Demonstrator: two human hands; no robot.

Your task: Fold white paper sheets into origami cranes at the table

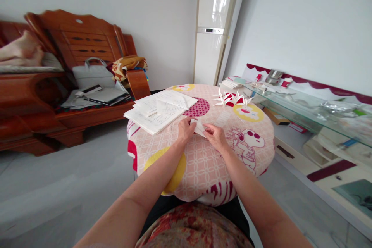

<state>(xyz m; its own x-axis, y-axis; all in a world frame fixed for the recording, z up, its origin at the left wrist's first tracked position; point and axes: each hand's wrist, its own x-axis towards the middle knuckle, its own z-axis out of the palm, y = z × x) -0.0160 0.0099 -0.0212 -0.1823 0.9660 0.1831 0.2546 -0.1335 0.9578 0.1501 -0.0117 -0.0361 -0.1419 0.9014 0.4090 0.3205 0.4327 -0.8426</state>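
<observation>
A small folded piece of white paper [198, 128] is held between my two hands, just above the cloth-covered round table [200, 162]. My left hand [186, 130] pinches its left edge. On the other side, my right hand [215, 135] grips the right corner between thumb and fingers. Several folded white paper cranes [223, 97] stand at the back right of the table. To the left lies a stack of handwritten paper sheets [158, 118], with a few smaller pieces on top.
A wooden bench [78, 38] at the left bears a grey bag [94, 73], a laptop [109, 95] and a person's bare feet [24, 48]. At the right stands a glass-topped cabinet [308, 104] with small items. A tall air conditioner [210, 54] fills the corner.
</observation>
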